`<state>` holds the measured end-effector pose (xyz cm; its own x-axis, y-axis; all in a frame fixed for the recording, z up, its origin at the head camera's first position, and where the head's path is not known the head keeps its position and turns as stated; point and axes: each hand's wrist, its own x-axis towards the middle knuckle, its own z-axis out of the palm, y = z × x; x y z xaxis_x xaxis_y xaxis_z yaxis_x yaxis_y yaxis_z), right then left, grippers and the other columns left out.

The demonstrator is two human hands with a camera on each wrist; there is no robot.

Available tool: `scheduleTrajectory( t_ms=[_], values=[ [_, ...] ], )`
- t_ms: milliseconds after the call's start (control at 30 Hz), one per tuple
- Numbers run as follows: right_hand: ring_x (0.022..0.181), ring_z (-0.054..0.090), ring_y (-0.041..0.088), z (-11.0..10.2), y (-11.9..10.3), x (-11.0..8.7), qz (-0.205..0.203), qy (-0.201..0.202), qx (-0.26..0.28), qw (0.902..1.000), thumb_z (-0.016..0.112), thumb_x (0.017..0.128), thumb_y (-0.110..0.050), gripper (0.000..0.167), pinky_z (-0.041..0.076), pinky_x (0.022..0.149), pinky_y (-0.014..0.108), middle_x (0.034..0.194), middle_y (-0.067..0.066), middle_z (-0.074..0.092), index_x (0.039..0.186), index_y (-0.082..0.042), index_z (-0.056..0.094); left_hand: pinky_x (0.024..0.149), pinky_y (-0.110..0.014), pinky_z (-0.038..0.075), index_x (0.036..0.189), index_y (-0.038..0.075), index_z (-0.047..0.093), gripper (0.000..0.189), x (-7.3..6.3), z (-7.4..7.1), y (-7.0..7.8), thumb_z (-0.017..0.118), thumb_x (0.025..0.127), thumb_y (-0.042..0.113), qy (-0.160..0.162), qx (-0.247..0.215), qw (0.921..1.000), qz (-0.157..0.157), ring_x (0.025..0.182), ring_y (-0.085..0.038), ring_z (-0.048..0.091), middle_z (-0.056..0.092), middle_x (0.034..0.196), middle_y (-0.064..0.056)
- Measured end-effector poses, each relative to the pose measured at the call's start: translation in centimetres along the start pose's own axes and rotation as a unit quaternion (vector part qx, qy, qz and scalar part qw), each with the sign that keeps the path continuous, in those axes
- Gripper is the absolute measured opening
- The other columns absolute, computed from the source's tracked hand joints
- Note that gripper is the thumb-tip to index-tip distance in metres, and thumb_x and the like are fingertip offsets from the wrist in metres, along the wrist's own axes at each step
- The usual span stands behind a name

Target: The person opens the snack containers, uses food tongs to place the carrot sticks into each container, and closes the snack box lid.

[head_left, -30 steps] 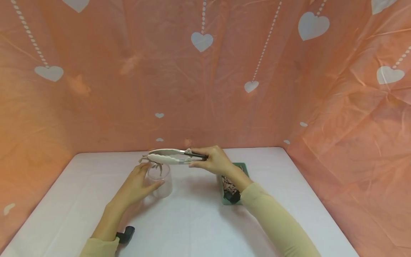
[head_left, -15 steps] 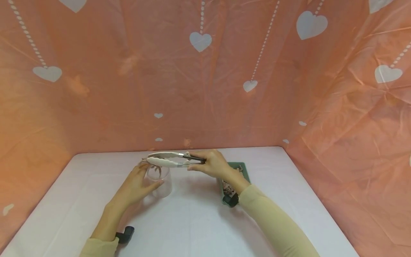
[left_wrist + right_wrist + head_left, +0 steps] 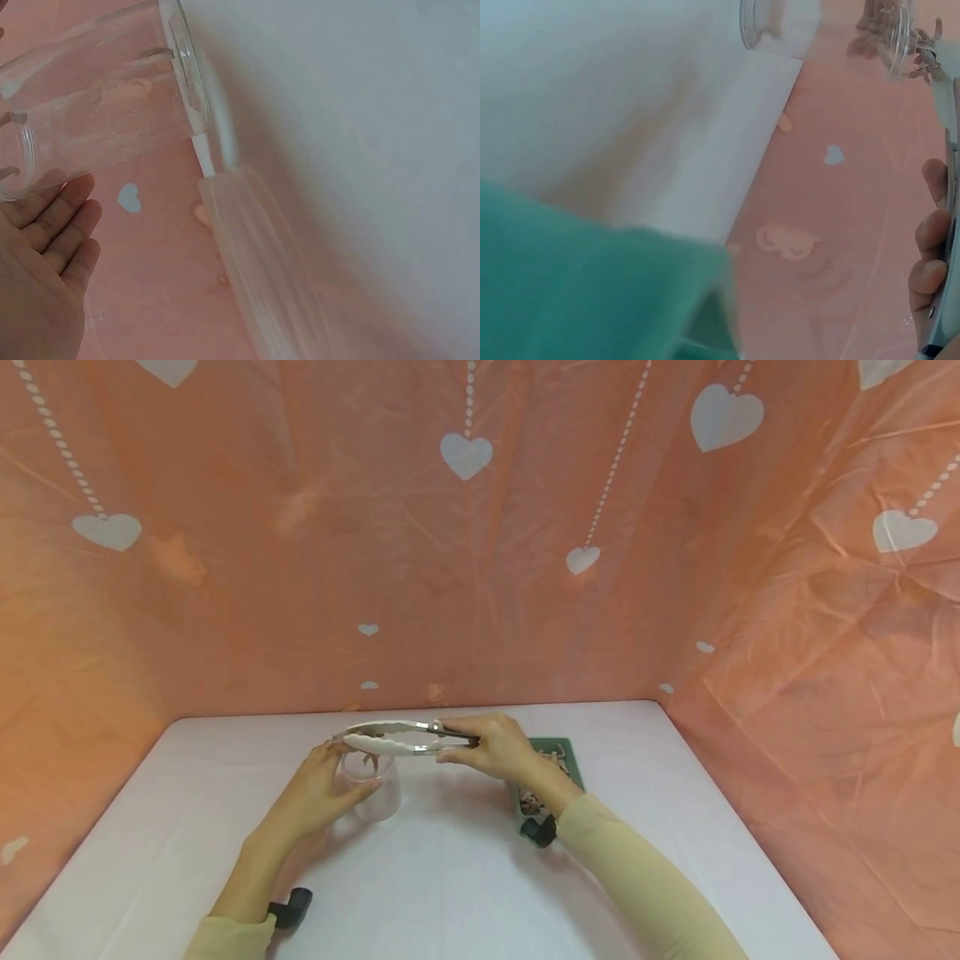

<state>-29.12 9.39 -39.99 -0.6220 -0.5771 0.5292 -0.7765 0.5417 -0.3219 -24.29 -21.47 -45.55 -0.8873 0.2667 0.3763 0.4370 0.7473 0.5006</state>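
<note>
A clear jar (image 3: 380,800) stands upright on the table, left of centre. My left hand (image 3: 318,789) holds it near the rim, thumb in front and fingers at the far left side. My right hand (image 3: 502,747) grips a pair of tongs (image 3: 378,745) with pale scalloped tips and dark handles. Thin brown strips (image 3: 928,60) are pinched in the tong tips right at the jar's mouth, some hanging inside the rim. In the left wrist view, the fingers (image 3: 64,214) of my left hand lie along the jar's rim.
A green tray (image 3: 576,767) with more brown strips (image 3: 534,802) stands to the right, partly hidden under my right forearm. It looms blurred in the right wrist view. Orange sheeting (image 3: 420,593) with white hearts closes off the back and sides of the white table (image 3: 450,877).
The tongs have come down a little toward the jar's mouth, and the strips in them sit lower over the rim. My left hand and the jar have stayed nearly still.
</note>
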Motion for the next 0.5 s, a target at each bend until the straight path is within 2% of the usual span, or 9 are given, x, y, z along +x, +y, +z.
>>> scheduleTrajectory(
  t_ms=[233,500],
  values=[
    [0.059,0.045,0.000,-0.15,-0.04,-0.41,0.019,-0.029,0.014,0.9993,0.090,0.081,-0.034,0.056,0.040,0.057,0.020,0.099,0.001,0.080,0.130,-0.013,0.074,0.114,-0.066,0.035,0.144,-0.003,0.053,0.074,-0.08,-0.08,0.13,0.077,0.093,0.044,-0.001,0.008,1.0000,-0.001,0.136,-0.048,0.046,0.056,0.141,-0.025],
    [0.066,0.052,0.002,-0.62,-0.12,-0.64,0.045,-0.082,0.001,0.9956,0.087,0.084,-0.040,0.057,0.043,0.062,0.021,0.120,0.002,0.076,0.132,-0.014,0.073,0.112,-0.060,0.040,0.128,-0.006,0.063,0.062,-0.25,-0.01,0.26,0.081,0.089,0.038,0.017,-0.003,0.9998,0.007,0.130,-0.045,0.051,0.059,0.134,-0.022]
  ],
)
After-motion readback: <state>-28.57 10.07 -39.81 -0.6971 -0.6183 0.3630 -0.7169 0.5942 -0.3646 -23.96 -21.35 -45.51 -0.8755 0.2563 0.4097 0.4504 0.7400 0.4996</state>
